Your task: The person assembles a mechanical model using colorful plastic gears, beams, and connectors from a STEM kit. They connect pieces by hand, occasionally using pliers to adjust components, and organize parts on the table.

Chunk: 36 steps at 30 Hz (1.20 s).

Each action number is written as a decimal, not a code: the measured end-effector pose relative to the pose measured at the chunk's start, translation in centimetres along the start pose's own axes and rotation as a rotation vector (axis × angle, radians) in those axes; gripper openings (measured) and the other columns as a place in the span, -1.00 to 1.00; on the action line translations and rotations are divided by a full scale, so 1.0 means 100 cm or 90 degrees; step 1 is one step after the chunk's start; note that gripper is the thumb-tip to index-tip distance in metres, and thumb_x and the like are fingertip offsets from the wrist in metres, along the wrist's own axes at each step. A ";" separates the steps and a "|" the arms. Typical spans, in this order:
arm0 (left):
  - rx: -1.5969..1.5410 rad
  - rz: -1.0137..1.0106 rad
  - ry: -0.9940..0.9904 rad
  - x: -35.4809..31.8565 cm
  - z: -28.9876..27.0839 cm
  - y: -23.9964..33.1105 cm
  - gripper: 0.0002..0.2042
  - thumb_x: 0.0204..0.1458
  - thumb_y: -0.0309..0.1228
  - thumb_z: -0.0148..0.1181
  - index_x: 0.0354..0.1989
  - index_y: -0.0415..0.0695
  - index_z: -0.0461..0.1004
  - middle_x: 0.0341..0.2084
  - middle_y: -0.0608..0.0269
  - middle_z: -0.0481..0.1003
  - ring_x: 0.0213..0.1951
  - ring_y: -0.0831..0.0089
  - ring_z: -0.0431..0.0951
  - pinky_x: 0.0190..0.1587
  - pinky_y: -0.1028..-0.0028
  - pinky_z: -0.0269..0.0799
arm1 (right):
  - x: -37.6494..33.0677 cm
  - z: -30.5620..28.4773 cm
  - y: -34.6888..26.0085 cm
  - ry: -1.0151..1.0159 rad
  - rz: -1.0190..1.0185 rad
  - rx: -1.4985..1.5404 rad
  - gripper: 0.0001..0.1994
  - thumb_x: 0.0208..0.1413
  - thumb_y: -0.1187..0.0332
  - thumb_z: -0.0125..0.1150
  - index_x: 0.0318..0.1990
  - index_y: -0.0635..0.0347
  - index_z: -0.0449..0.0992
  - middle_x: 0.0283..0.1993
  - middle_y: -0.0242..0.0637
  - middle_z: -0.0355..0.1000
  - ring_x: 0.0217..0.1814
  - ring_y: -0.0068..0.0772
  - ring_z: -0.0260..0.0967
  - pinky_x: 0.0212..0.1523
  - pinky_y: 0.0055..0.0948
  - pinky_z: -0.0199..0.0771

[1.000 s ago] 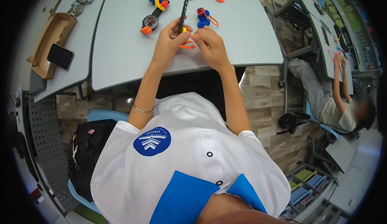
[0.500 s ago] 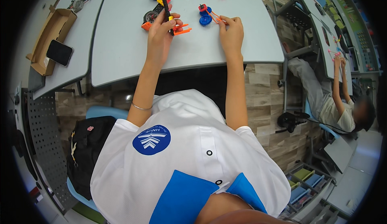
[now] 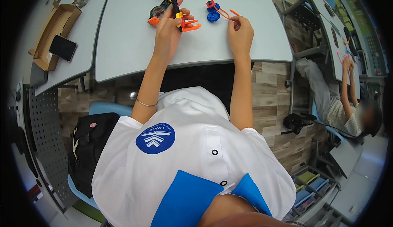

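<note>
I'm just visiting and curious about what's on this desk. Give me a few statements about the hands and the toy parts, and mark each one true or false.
1. The left hand holds a long black strip upright. True.
2. The right hand is empty. False: its fingertips pinch a thin orange piece.
3. A blue gear lies on the grey table between the two hands. True.
4. The phone lies on the same table as the toy parts. False: it rests on the cardboard box on the neighbouring table to the left.
5. A black backpack sits by the person's left side. True.
</note>
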State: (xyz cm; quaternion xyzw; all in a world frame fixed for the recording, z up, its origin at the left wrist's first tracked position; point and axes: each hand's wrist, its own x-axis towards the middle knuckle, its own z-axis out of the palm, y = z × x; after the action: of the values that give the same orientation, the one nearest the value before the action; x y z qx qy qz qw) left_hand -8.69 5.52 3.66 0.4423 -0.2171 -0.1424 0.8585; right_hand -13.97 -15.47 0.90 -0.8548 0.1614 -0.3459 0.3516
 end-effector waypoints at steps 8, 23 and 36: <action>0.040 -0.018 -0.096 0.000 0.004 -0.003 -0.31 -0.04 -0.42 -0.01 0.37 -0.30 0.09 -0.13 0.23 0.37 -0.05 0.46 0.43 0.14 0.42 0.32 | -0.028 -0.003 -0.035 -0.331 0.028 0.466 -0.77 0.22 0.27 0.23 -0.11 0.24 0.56 -0.32 -0.37 0.53 -0.31 -0.67 0.44 -0.33 -0.63 0.37; 0.248 0.051 -0.144 -0.005 0.015 -0.015 -0.64 0.39 -0.21 -0.16 0.14 -0.23 0.34 -0.32 0.38 0.34 -0.17 0.61 0.34 0.01 0.56 0.27 | -0.028 -0.003 -0.033 -0.322 0.016 0.419 -0.83 0.26 0.37 0.12 -0.21 0.31 0.52 -0.30 -0.36 0.39 -0.23 -0.56 0.40 -0.27 -0.55 0.49; 0.254 0.091 0.023 -0.004 0.013 -0.006 -0.67 0.40 -0.11 -0.29 0.02 -0.12 0.23 -0.24 0.19 0.56 -0.28 0.55 0.57 -0.25 0.61 0.46 | 0.005 -0.021 0.014 0.072 0.033 -0.063 -0.90 0.07 0.36 0.31 -0.26 0.05 0.67 -0.34 -0.36 0.45 -0.18 -0.37 0.35 -0.11 -0.30 0.32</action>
State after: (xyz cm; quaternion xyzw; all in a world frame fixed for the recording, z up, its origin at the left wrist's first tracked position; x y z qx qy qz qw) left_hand -9.74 4.49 3.76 0.5897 -0.2566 -0.0275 0.7653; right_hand -15.08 -17.76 1.20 -0.8459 0.2200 -0.3760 0.3079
